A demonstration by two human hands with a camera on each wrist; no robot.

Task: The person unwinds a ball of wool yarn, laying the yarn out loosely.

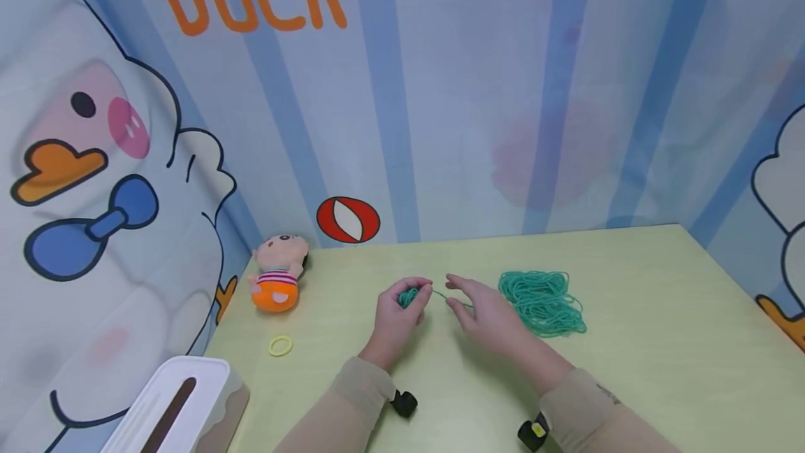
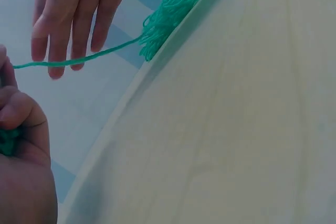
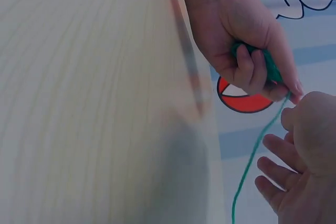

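My left hand (image 1: 393, 324) holds a small ball of green yarn (image 1: 407, 298) above the table. In the right wrist view, its curled fingers wrap the ball (image 3: 270, 67), and thumb and forefinger pinch the strand where it leaves. The green strand (image 2: 113, 50) runs across from the left fingertips to a loose skein of green yarn (image 1: 542, 303) lying on the table at the right. My right hand (image 1: 493, 317) is raised beside the strand with fingers extended and spread. In the left wrist view the strand crosses in front of those fingers (image 2: 60, 45).
A plush doll (image 1: 277, 275) in orange shorts sits at the table's back left. A yellow ring (image 1: 280, 346) lies in front of it. At the near left stands a white-lidded box (image 1: 166, 397) with a dark slot. A printed cloth (image 1: 453, 89) hangs behind the table (image 1: 679, 341).
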